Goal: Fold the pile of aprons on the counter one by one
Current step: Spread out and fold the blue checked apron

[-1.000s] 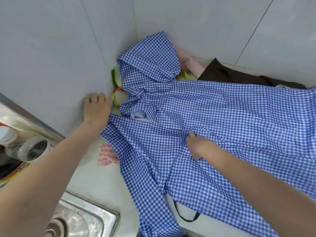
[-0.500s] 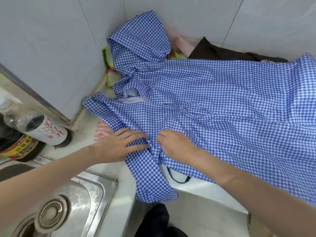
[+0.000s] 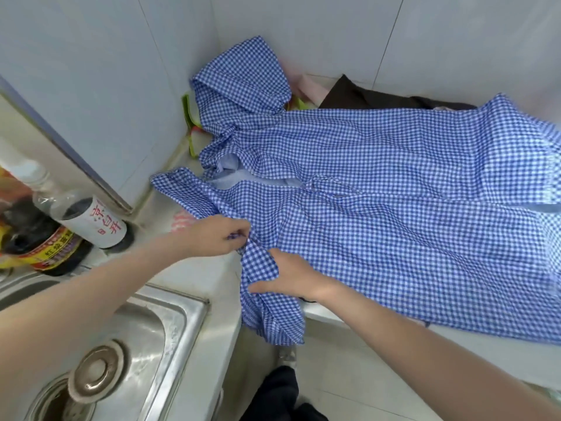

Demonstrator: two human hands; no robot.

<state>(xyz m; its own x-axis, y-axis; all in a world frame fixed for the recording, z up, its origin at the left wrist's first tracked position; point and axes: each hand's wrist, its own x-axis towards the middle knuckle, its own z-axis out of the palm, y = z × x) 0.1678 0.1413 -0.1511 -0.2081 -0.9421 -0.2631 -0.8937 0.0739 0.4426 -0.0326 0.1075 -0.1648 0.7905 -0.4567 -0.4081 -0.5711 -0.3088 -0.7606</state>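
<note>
Head view. A blue-and-white checked apron [image 3: 379,189] lies spread across the pale desk [image 3: 209,275] in the corner of two tiled walls; its upper part climbs the corner and one sleeve-like strip hangs over the desk's front edge. The left hand [image 3: 212,237] reaches in from the lower left with the forearm extended over the sink [image 3: 145,335]; its fingers [image 3: 239,235] are curled and pinch a fold of the checked cloth near the apron's left edge. The right hand [image 3: 291,278] enters from the lower right, palm down on the cloth just beside the left hand, thumb pointing left; its fingers appear to be tucked under the hanging strip and gripping it, though the cloth hides their tips. A dark brown cloth [image 3: 364,97] and a pink cloth [image 3: 309,86] lie behind the apron against the back wall. Two bottles [image 3: 76,220] stand left of the desk, beside the sink.
</note>
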